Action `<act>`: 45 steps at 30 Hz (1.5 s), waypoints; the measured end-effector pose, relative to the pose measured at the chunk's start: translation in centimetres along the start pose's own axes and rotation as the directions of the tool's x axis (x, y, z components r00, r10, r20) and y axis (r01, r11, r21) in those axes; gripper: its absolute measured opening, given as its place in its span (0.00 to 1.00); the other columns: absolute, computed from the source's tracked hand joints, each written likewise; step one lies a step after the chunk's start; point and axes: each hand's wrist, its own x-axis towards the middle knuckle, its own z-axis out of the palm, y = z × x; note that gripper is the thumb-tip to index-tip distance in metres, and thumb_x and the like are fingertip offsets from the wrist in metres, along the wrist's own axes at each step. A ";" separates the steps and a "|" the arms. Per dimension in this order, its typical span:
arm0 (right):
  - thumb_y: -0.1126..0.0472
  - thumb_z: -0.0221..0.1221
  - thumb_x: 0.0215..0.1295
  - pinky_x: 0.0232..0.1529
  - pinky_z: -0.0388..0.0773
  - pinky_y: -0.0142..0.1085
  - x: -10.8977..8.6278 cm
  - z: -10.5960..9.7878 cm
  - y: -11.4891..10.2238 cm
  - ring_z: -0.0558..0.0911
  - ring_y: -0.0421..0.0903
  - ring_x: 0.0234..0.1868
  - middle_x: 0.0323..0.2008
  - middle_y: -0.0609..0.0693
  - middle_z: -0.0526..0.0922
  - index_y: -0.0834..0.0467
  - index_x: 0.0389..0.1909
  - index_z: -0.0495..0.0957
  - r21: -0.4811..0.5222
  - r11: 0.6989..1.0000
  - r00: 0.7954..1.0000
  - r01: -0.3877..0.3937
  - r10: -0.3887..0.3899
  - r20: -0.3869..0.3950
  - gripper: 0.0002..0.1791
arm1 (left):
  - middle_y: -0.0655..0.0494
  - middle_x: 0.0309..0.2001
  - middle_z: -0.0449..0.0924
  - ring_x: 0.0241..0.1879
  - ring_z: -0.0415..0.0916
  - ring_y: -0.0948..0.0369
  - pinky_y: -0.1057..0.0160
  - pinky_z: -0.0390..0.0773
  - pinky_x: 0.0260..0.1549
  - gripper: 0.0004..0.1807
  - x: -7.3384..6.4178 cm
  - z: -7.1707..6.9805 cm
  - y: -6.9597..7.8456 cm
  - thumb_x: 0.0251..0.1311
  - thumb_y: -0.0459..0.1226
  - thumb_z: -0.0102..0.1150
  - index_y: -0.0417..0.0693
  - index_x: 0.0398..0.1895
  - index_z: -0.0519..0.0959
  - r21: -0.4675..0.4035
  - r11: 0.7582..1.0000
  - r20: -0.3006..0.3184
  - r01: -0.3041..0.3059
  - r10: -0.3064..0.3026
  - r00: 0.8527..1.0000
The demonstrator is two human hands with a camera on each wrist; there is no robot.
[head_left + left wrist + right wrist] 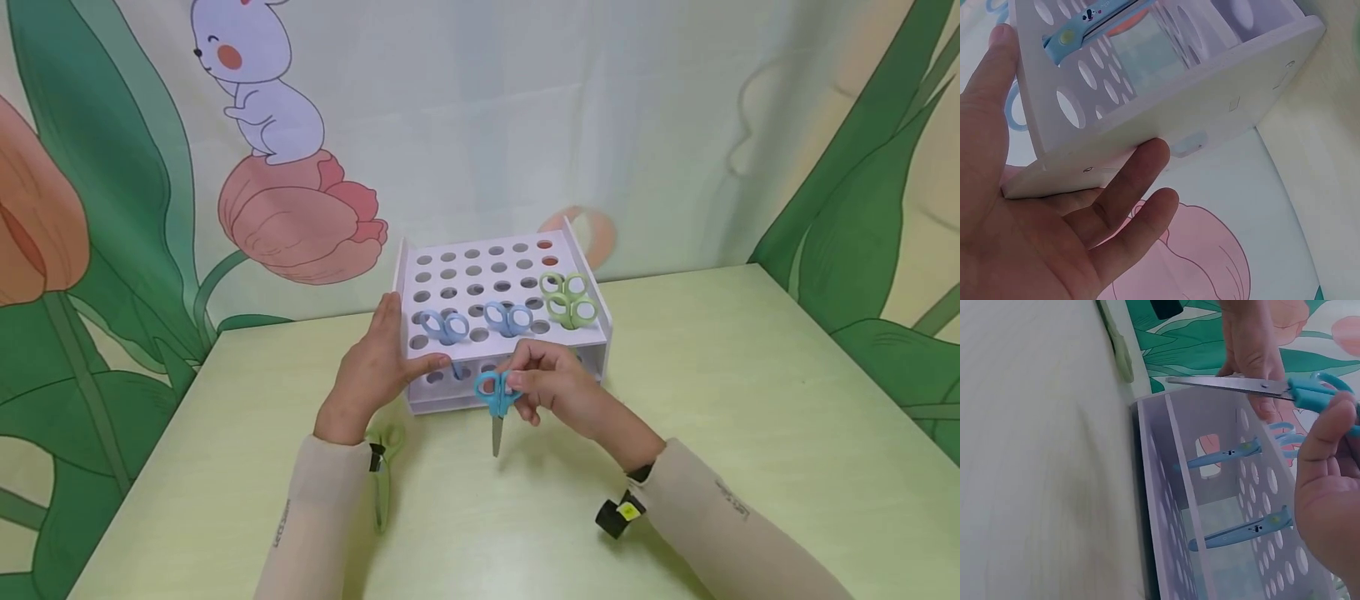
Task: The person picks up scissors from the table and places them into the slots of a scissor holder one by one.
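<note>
A pair of turquoise scissors (501, 398) with metal blades hangs point down in front of the rack. My right hand (558, 385) pinches one handle loop between thumb and fingers. My left hand (367, 367) grips the left side of a white two-tier rack (480, 350) full of round holes, its thumb at the front edge and its fingers along the outer side wall (1229, 106). Two light blue scissors (446, 326) (508, 319) stand in the front holes, their covered blades (1241, 532) reaching down between the tiers. Green scissors (572, 310) stand at the rack's right.
Another green pair of scissors (384, 475) lies on the pale yellow table (712, 367), partly under my left wrist. Behind the rack hangs a printed curtain (480, 125) with a rabbit and tulips. A small black camera (617, 518) is strapped to my right wrist.
</note>
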 end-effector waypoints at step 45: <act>0.68 0.61 0.71 0.33 0.84 0.40 6.5 -1.8 -9.8 0.84 0.49 0.25 0.37 0.58 0.87 0.68 0.45 0.83 -0.412 0.864 0.856 0.288 -0.426 -0.294 0.08 | 0.44 0.81 0.34 0.68 0.64 0.46 0.46 0.74 0.53 0.68 0.1 -0.2 0.2 0.54 0.63 0.69 0.38 0.81 0.37 0.016 0.997 0.044 0.078 -0.078 0.996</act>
